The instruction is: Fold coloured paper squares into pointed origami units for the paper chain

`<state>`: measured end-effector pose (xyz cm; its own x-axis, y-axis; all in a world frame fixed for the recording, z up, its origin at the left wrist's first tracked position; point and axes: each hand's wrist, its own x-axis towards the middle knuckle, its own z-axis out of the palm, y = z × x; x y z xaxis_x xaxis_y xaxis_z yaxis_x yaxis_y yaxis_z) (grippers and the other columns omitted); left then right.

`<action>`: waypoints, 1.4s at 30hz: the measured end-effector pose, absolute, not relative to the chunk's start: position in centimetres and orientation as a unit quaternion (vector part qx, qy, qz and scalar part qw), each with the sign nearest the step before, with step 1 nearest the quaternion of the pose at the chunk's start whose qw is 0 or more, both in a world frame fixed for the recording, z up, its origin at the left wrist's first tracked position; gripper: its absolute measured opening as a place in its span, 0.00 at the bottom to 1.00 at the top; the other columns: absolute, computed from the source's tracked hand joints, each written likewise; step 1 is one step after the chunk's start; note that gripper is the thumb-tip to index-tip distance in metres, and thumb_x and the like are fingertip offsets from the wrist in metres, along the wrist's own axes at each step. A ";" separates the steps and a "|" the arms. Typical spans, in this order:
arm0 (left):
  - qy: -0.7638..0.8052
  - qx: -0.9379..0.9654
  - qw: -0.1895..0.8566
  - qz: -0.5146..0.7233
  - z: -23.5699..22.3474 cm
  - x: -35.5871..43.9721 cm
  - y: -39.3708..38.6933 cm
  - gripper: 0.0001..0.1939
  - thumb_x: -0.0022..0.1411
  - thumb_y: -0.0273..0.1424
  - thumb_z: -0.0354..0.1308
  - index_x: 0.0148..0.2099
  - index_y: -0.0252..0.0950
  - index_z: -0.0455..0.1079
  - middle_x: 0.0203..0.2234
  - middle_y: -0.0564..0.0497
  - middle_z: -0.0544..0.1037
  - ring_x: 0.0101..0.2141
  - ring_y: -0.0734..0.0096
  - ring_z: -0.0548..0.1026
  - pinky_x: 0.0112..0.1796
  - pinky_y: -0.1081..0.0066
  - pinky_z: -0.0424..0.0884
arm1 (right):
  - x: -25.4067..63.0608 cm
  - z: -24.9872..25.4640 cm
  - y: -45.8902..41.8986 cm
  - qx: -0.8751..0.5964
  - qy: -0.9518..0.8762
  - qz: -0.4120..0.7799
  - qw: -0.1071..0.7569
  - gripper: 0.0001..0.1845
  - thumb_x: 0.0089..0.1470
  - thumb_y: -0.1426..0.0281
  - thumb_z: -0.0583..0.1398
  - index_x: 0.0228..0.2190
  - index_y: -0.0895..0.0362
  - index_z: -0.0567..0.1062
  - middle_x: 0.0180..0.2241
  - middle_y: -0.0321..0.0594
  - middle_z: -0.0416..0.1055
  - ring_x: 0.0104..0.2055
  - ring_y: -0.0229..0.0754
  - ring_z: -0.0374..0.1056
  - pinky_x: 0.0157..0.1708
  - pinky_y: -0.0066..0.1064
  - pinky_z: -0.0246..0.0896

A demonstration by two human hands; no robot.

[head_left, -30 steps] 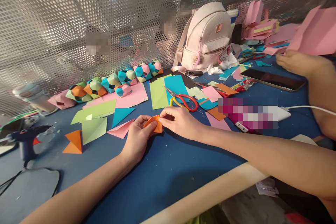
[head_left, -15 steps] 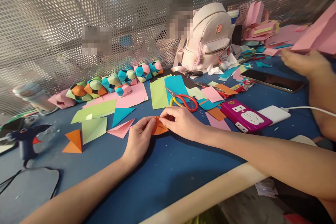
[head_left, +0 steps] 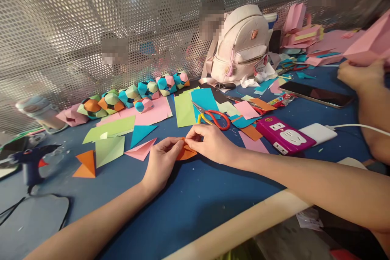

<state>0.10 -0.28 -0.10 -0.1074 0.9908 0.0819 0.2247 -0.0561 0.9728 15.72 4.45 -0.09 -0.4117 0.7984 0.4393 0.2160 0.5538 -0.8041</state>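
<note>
Between my two hands is a small folded piece of orange paper (head_left: 187, 153), low over the blue table (head_left: 213, 195). My left hand (head_left: 163, 158) pinches its upper left side with thumb and forefinger. On the upper right, my right hand (head_left: 210, 142) pinches the same piece, fingertips close to the left thumb. My fingers hide its top edge. Left of my hands lie a folded pink paper (head_left: 141, 149), a blue paper triangle (head_left: 142, 135), a light green square (head_left: 109, 151) and a folded orange paper (head_left: 85, 164). Red-handled scissors (head_left: 216, 118) lie just behind my right hand.
Folded paper balls (head_left: 111, 101) line the mesh wall. A glue gun (head_left: 30, 164) and bottle (head_left: 41, 113) stand left. Behind are a backpack (head_left: 240, 48) and green sheets (head_left: 183, 109). A purple power bank (head_left: 284, 136), phone (head_left: 317, 93) and another person's hand (head_left: 359, 75) holding pink paper are right.
My fingertips have come closer together at the top of the orange paper, and its lower part has shifted slightly. At right, the other person's hand and pink paper moved a little.
</note>
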 end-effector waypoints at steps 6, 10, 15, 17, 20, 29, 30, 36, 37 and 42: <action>0.555 0.543 0.403 0.484 0.2 0.3 -0.3 0.18 0.57 0.42 0.59 0.39 0.32 0.78 0.32 0.47 0.80 0.35 0.65 0.74 0.36 0.70 0.69 | 15.8 0.2 4.4 -0.334 -0.768 0.341 0.427 0.10 0.48 0.78 0.60 0.20 0.58 0.66 0.22 0.32 0.67 0.25 0.33 0.63 0.26 0.24 0.58; 0.566 0.555 0.378 0.478 0.2 0.2 -0.3 0.17 0.56 0.42 0.59 0.36 0.33 0.78 0.28 0.49 0.78 0.31 0.68 0.72 0.32 0.72 0.68 | 15.8 0.1 4.4 -0.331 -0.773 0.336 0.424 0.10 0.48 0.78 0.60 0.20 0.58 0.66 0.21 0.33 0.67 0.25 0.33 0.62 0.26 0.25 0.57; 0.566 0.552 0.375 0.484 0.0 0.0 -0.4 0.17 0.54 0.42 0.61 0.34 0.32 0.78 0.27 0.49 0.78 0.28 0.71 0.70 0.31 0.73 0.67 | 15.8 0.2 4.2 -0.316 -0.777 0.343 0.423 0.10 0.48 0.77 0.60 0.19 0.58 0.67 0.21 0.32 0.67 0.25 0.33 0.61 0.26 0.25 0.57; 0.567 0.550 0.374 0.485 0.1 0.0 -0.4 0.16 0.54 0.42 0.61 0.32 0.32 0.77 0.25 0.50 0.78 0.28 0.71 0.71 0.30 0.73 0.67 | 15.8 0.2 4.2 -0.313 -0.776 0.346 0.424 0.10 0.48 0.77 0.61 0.19 0.58 0.67 0.21 0.32 0.67 0.25 0.32 0.61 0.26 0.24 0.56; 0.567 0.543 0.381 0.488 0.1 0.0 -0.5 0.16 0.53 0.42 0.61 0.31 0.33 0.77 0.25 0.49 0.78 0.28 0.70 0.72 0.30 0.73 0.68 | 15.8 0.2 4.0 -0.314 -0.774 0.356 0.420 0.10 0.48 0.78 0.61 0.19 0.58 0.68 0.21 0.32 0.66 0.25 0.32 0.61 0.26 0.24 0.56; 0.557 0.538 0.392 0.497 0.0 0.1 -0.4 0.12 0.52 0.39 0.62 0.29 0.33 0.75 0.26 0.49 0.79 0.28 0.70 0.73 0.31 0.73 0.70 | 15.8 0.2 4.0 -0.320 -0.767 0.376 0.410 0.09 0.47 0.77 0.61 0.19 0.58 0.67 0.20 0.31 0.66 0.24 0.32 0.61 0.24 0.23 0.56; 0.559 0.534 0.394 0.497 0.1 0.1 -0.4 0.12 0.52 0.39 0.62 0.29 0.33 0.76 0.26 0.49 0.79 0.28 0.70 0.73 0.31 0.73 0.70 | 15.8 0.2 4.0 -0.321 -0.766 0.376 0.410 0.09 0.47 0.77 0.61 0.19 0.58 0.67 0.20 0.31 0.66 0.24 0.32 0.61 0.24 0.24 0.56; 0.565 0.538 0.379 0.498 0.2 0.2 -0.4 0.12 0.52 0.39 0.61 0.28 0.33 0.74 0.24 0.51 0.77 0.27 0.72 0.72 0.29 0.74 0.69 | 15.7 0.2 3.9 -0.328 -0.767 0.372 0.408 0.09 0.47 0.77 0.60 0.19 0.58 0.66 0.20 0.31 0.66 0.24 0.32 0.61 0.24 0.24 0.55; 0.566 0.541 0.373 0.498 0.2 0.2 -0.5 0.12 0.52 0.38 0.60 0.28 0.33 0.74 0.23 0.51 0.76 0.26 0.72 0.71 0.28 0.75 0.68 | 15.7 0.3 3.9 -0.327 -0.768 0.373 0.406 0.09 0.47 0.77 0.60 0.19 0.58 0.66 0.20 0.31 0.65 0.24 0.32 0.60 0.24 0.24 0.55; 0.569 0.552 0.358 0.493 0.2 0.2 -0.6 0.08 0.50 0.34 0.59 0.25 0.34 0.70 0.19 0.55 0.72 0.23 0.76 0.67 0.25 0.76 0.64 | 15.5 0.3 3.6 -0.299 -0.784 0.358 0.409 0.11 0.48 0.78 0.60 0.19 0.57 0.64 0.20 0.30 0.64 0.24 0.32 0.59 0.25 0.23 0.55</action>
